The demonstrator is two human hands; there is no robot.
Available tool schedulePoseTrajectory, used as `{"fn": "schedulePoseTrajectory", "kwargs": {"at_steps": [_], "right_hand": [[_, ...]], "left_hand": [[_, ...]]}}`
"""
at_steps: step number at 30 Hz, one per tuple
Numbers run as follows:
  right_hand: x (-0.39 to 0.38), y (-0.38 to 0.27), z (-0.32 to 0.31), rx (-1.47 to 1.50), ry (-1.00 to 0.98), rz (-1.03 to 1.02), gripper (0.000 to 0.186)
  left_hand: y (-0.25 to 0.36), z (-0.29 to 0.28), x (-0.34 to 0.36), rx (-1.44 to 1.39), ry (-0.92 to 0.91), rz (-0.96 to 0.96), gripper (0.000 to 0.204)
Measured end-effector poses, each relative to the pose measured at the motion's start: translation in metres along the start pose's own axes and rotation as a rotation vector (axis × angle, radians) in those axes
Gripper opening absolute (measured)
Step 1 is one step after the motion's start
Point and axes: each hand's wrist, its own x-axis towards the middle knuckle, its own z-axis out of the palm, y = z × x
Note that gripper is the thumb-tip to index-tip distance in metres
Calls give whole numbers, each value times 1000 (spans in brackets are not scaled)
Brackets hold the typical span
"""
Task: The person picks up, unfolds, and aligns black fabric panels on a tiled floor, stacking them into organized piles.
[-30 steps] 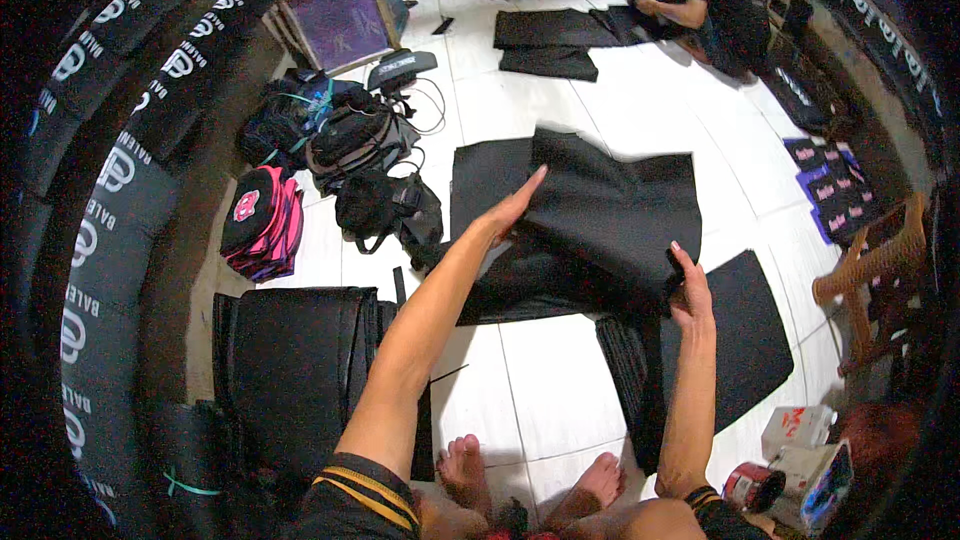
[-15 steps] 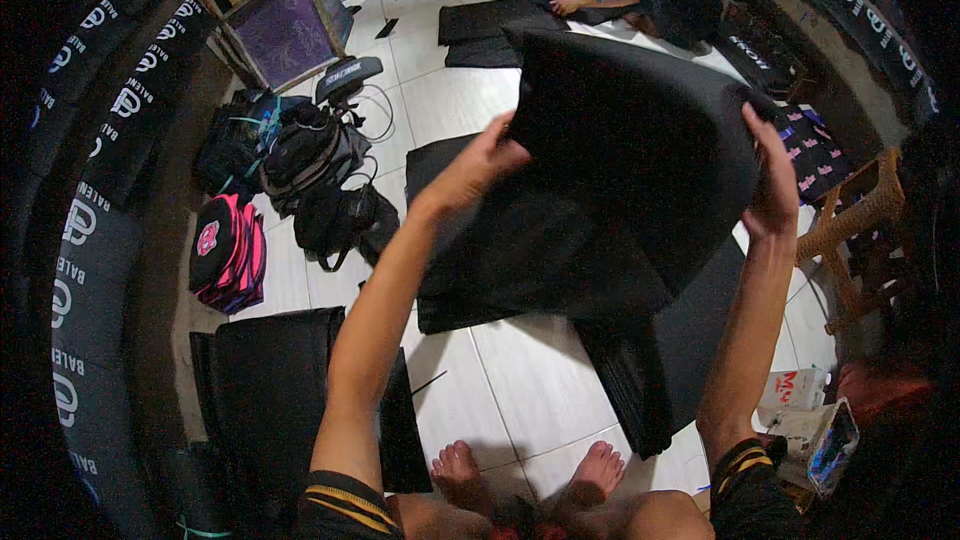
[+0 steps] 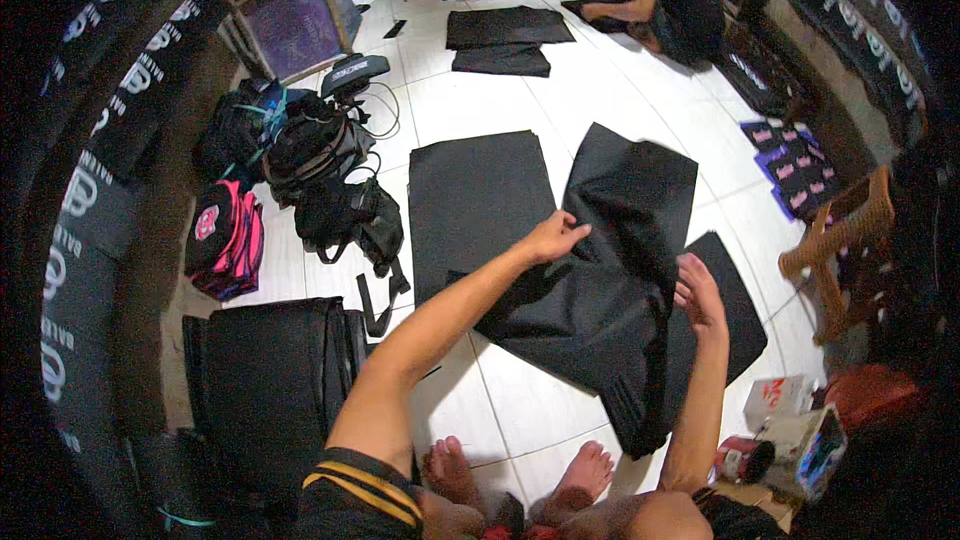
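Observation:
A large black fabric sheet [image 3: 630, 185] lies buckled and creased in front of me, its far end raised in a fold. At its left edge my left hand [image 3: 553, 238] grips the cloth, with some fingers hidden by the sheet. My right hand [image 3: 699, 292] is at the right edge, its fingers bent but apart against the cloth. Underneath and to the left is a flat black stack of fabric [image 3: 478, 185]. Another dark piece [image 3: 735, 310] lies under the right side, and a bundle of folded black layers [image 3: 637, 410] sticks out toward my feet.
Black bags [image 3: 315, 155] and pink-and-black pouches [image 3: 228, 240] sit at left, near a black stack [image 3: 270, 365]. A wooden chair [image 3: 850, 230] and cartons [image 3: 785, 395] stand at right. Beyond are more black pieces [image 3: 505, 30] and a crouching person [image 3: 675, 5].
The sheet has come down toward me from its raised spread, uncovering the stack beneath. My hands have lowered and drawn closer together. The other person's arm has shifted slightly.

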Motion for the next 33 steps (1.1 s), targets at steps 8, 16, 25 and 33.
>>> {"fn": "schedulePoseTrajectory", "kwargs": {"at_steps": [8,16,25,33], "right_hand": [[63,88,-13,-493,514,39,95],[22,54,-24,-95,278,-77,33],[-44,-116,12,201,150,-404,26],[-108,-161,71,-132,89,-569,69]], "left_hand": [[-39,48,42,444,301,-322,82],[-52,31,78,419,167,-151,39],[128,-107,44,-307,191,340,21],[172,-187,-73,-157,212,243,53]]}}
